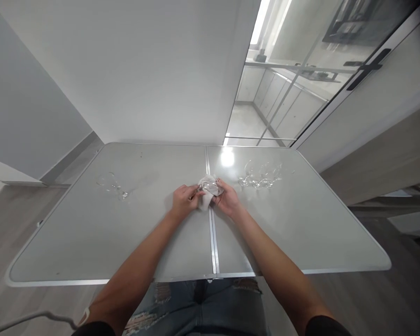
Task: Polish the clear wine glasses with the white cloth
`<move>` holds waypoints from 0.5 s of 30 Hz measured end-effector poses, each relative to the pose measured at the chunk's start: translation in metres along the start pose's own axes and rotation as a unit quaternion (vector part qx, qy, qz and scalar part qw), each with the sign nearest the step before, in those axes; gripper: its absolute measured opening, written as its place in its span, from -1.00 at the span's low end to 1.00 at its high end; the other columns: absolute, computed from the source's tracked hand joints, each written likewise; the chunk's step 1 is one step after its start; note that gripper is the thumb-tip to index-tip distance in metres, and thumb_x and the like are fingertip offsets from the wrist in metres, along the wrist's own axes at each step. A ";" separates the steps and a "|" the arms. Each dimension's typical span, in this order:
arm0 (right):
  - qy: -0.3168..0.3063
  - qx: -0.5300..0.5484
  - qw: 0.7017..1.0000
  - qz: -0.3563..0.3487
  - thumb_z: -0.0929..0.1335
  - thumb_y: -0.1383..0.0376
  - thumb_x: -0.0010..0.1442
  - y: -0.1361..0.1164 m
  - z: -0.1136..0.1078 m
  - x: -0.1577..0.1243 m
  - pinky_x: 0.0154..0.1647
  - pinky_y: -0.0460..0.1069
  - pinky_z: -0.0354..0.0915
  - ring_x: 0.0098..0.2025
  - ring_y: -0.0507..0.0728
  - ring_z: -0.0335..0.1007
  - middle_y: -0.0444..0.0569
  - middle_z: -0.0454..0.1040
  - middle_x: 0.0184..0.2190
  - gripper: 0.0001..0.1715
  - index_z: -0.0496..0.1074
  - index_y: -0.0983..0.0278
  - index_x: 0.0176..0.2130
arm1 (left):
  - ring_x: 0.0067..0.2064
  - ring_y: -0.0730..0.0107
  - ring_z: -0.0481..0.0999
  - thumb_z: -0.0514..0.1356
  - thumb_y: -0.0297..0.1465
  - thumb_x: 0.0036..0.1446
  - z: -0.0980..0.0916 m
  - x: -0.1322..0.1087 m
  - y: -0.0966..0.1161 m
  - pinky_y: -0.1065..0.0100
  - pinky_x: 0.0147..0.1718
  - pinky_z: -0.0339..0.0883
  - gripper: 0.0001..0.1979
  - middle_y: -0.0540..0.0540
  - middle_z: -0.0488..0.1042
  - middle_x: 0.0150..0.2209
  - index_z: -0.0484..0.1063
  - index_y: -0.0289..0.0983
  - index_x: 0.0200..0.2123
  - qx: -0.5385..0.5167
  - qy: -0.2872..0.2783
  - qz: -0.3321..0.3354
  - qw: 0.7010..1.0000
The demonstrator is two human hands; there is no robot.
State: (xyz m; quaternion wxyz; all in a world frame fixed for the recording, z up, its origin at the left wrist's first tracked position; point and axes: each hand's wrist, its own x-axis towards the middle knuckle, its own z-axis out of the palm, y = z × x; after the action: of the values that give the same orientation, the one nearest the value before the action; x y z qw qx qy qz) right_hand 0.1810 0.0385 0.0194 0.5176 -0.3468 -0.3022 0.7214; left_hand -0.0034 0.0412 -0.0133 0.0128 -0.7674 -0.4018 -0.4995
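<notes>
Over the middle seam of a grey folding table (91, 233), both my hands hold a clear wine glass (210, 186) wrapped partly in a white cloth (206, 198). My left hand (183, 199) pinches the glass's stem end. My right hand (226, 198) is closed round the cloth and the bowl of the glass. The glass lies roughly sideways between the hands.
One clear wine glass (112, 185) lies on its side on the table's left half. A group of clear wine glasses (260, 176) lies on the right half. A white wall stands behind the table, glass doors at the back right. A cable (28, 318) runs at the bottom left.
</notes>
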 end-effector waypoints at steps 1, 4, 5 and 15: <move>0.011 -0.004 1.000 -0.017 0.44 0.11 0.09 0.004 0.003 -0.001 -0.30 -0.04 0.41 -0.26 0.09 0.41 -0.08 0.47 -0.26 -0.68 0.37 0.19 -0.20 | -0.51 0.44 0.46 0.26 -0.24 0.23 0.001 0.000 0.000 0.36 -0.38 0.31 -0.81 -0.02 0.53 -0.52 0.53 -0.24 -0.25 -0.001 0.012 -0.036 0.999; 0.068 -0.065 0.990 -0.101 0.41 0.07 0.15 0.014 0.008 -0.004 -0.27 -0.03 0.42 -0.24 0.08 0.42 -0.12 0.45 -0.27 -0.68 0.30 0.13 -0.16 | -0.52 0.46 0.43 0.24 -0.20 0.24 0.002 0.001 0.002 0.40 -0.45 0.27 -0.77 -0.01 0.52 -0.53 0.52 -0.25 -0.29 -0.024 0.011 -0.140 0.990; 0.088 -0.104 0.981 -0.137 0.38 0.06 0.19 0.017 0.008 -0.006 -0.24 -0.03 0.42 -0.21 0.09 0.42 -0.12 0.44 -0.25 -0.68 0.28 0.11 -0.13 | -0.54 0.48 0.41 0.23 -0.20 0.24 0.002 0.002 0.003 0.41 -0.47 0.24 -0.77 0.01 0.50 -0.54 0.52 -0.25 -0.30 -0.035 0.006 -0.167 0.985; -0.093 -0.556 0.723 -0.399 0.21 0.28 0.35 0.012 0.005 -0.010 0.38 0.35 0.00 0.34 0.31 0.17 0.10 0.46 0.11 -0.74 0.43 0.16 -0.05 | -0.60 0.44 0.33 0.21 -0.32 0.19 0.003 0.000 -0.003 0.38 -0.53 0.09 -0.84 0.02 0.41 -0.63 0.48 -0.24 -0.41 0.027 -0.009 -0.159 0.987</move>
State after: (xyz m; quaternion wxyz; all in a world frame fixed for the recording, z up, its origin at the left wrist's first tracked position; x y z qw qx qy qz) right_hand 0.1729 0.0258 0.0147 0.4412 -0.3513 -0.8061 0.1794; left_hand -0.0033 0.0446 -0.0160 -0.0504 -0.6976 -0.5322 -0.4770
